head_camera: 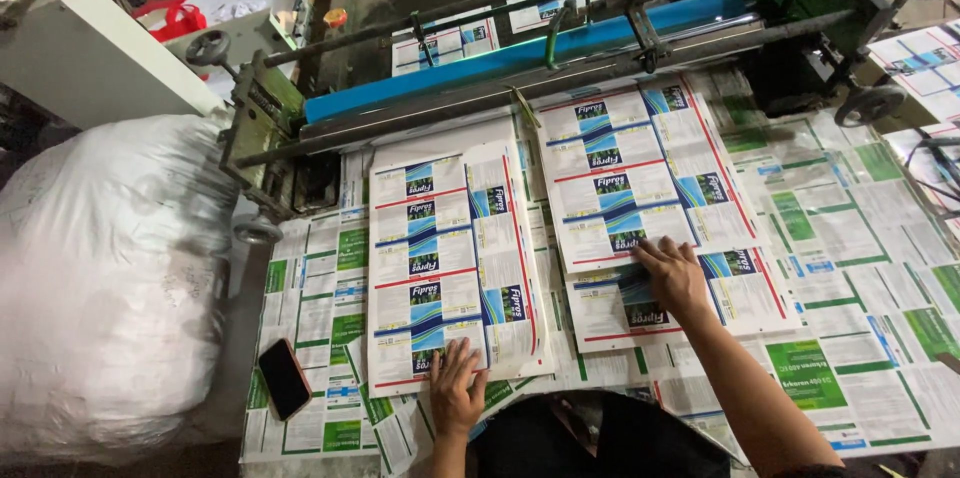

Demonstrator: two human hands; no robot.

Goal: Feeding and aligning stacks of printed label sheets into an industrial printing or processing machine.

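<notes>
From the head camera, your left hand (457, 386) lies flat with fingers spread on the near edge of the left stack of printed sheets (452, 256), pressing it rather than gripping; nothing is clenched. Your right hand (673, 278) rests open, palm down, on the right stack of printed sheets (640, 178), fingers reaching toward its left edge, holding nothing. Both stacks sit side by side just in front of the blue bar (530, 56) of the machine, lying on a table (860, 238) covered in green-and-white sheets. A phone (284, 378) lies left of the left stack, near the table's edge. A big white sack (105, 278) stands farther left of the blue bar.
</notes>
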